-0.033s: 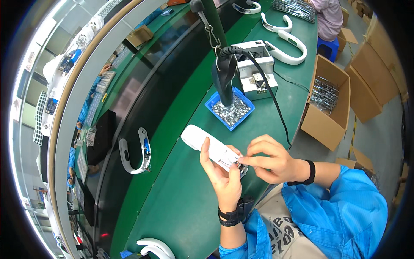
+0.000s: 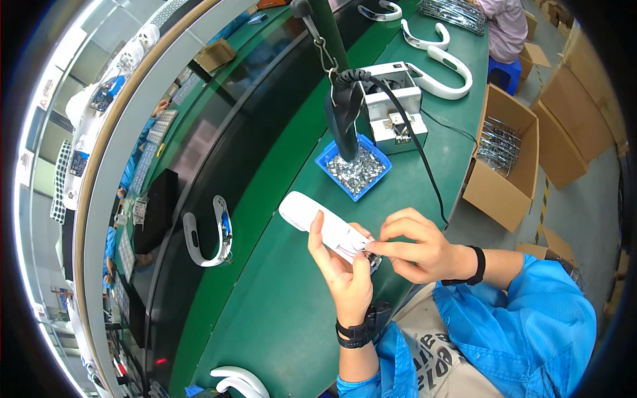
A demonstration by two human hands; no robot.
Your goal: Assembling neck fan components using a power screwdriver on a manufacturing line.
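White casing (image 2: 306, 211) grasped in left hand (image 2: 344, 275), above the bench (image 2: 265, 305) near its person-side edge; right hand (image 2: 418, 249) works its wired end, can't tell if pinching. Risk: tugging could snap thin wires (image 2: 344, 251); slack left grip could drop casing.

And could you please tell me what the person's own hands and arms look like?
Both the left hand and the right hand are ungloved. A black, watch-like strap circles the left wrist, and a narrow black band the right. Bright blue sleeves stop short of both wrists, leaving part of each forearm bare.
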